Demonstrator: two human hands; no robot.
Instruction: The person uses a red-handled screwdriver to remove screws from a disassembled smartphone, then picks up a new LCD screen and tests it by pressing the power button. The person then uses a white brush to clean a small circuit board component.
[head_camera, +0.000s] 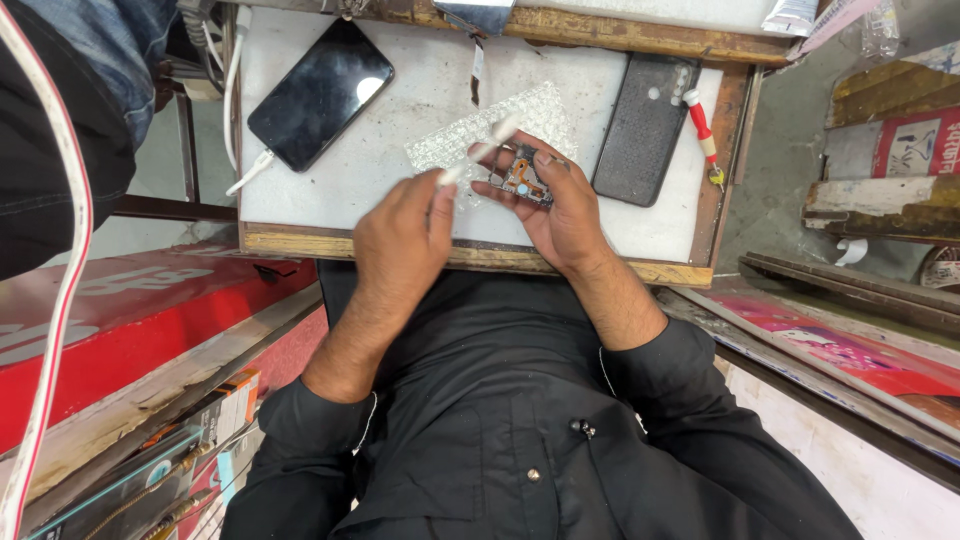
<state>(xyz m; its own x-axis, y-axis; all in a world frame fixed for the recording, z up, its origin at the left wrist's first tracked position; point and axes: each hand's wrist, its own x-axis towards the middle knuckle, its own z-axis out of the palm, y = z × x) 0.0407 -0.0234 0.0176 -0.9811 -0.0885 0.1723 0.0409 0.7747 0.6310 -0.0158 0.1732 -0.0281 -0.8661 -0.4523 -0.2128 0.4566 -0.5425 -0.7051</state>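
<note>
Black phone (320, 93) on white worktop (420, 70), white cable (236, 110) plugged in. Bubble wrap (535, 115) mid-top. Dark case (645, 128) right; red screwdriver (703, 132) just beside it.

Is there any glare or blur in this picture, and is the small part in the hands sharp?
Head view: soft glare on the black phone's screen; the circuit board in the right hand is fairly sharp; the white tool in the left hand is slightly blurred; the edges bend from lens distortion.
</note>
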